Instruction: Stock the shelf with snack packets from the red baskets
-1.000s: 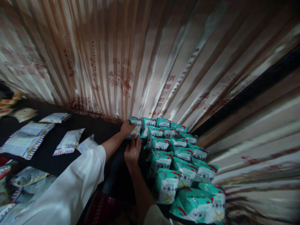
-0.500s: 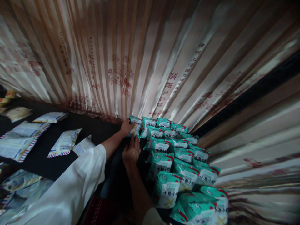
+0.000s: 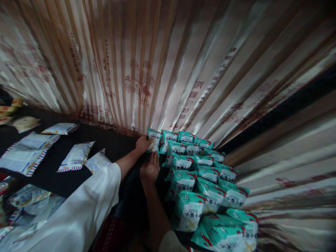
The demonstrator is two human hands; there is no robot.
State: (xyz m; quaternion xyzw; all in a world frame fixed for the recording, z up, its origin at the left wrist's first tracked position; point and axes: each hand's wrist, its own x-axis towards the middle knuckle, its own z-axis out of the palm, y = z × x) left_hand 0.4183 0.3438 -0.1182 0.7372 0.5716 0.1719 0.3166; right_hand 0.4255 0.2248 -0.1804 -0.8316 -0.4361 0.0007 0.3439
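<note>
A teal-and-white snack bag with dark lettering stands at the far left end of the back row, close to the curtain. My left hand grips its left side, the thumb lying across its front. Just below, my right hand has its fingers stretched out and together, the tips at the bag's lower edge. To the right, several matching snack bags stand in rows, including a bag with yellow pieces pictured on it near the front.
A pleated, printed curtain rises behind the black table surface. On the left lie white bags with striped edges. A pile of clear and coloured packets sits at lower left, and yellow packs are at the far left.
The view has shifted slightly, so everything sits a little further right. My left hand keeps its grip on the bag, which looks more upright; my right hand stays at its lower edge.
</note>
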